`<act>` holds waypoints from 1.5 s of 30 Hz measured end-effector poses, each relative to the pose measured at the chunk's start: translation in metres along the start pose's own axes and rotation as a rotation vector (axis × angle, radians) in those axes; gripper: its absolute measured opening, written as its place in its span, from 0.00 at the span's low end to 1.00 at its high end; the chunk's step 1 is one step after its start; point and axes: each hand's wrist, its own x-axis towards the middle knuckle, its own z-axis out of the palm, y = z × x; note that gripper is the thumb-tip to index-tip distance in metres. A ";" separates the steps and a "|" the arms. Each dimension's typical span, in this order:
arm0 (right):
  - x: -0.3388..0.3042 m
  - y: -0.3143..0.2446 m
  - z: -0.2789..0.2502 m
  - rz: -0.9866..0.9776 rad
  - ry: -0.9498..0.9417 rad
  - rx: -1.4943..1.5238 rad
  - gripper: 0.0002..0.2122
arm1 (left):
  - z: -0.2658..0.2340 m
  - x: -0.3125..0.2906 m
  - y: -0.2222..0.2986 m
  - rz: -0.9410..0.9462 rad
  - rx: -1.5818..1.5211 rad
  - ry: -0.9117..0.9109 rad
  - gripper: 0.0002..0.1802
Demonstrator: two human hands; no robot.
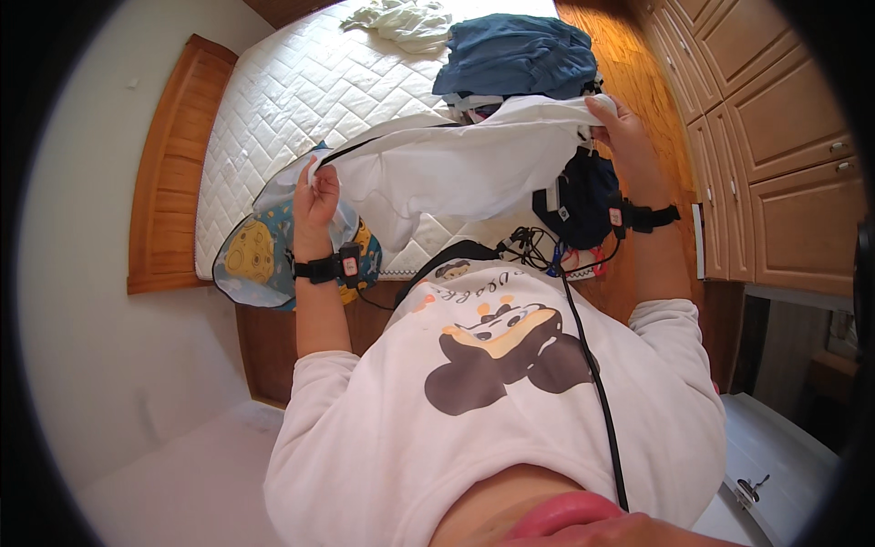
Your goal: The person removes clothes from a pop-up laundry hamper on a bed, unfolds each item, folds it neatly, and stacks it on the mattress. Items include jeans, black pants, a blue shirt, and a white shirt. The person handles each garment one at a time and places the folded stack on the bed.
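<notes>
A white garment [474,164] with a dark strip along its upper edge is stretched between my two hands over the bed. My left hand [317,196] pinches its left end, thumb up. At the far right my right hand [624,132] grips the other end, fingers closed on the cloth. The garment's lower part hangs in loose folds, and its exact kind is hard to tell. Under its left end lies a cartoon-printed bag-like item [251,253] in blue and yellow.
A quilted white mattress [273,109] spreads below. Behind the garment are a pile of blue clothes [515,55] and a pale cloth [401,23]. A navy garment [588,196] and black cables [529,248] lie near the right edge. Wooden cabinets [756,109] stand at right.
</notes>
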 end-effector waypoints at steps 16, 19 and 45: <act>0.049 -0.009 0.092 -0.188 -0.260 -0.048 0.10 | -0.057 0.061 -0.022 0.182 1.441 0.118 0.15; 0.054 -0.005 0.096 -0.173 -0.334 -0.026 0.11 | -0.030 0.098 -0.025 0.426 1.448 0.079 0.18; 0.018 0.013 0.034 -0.438 -0.246 -0.604 0.24 | 0.234 0.073 -0.152 0.037 1.905 -0.905 0.11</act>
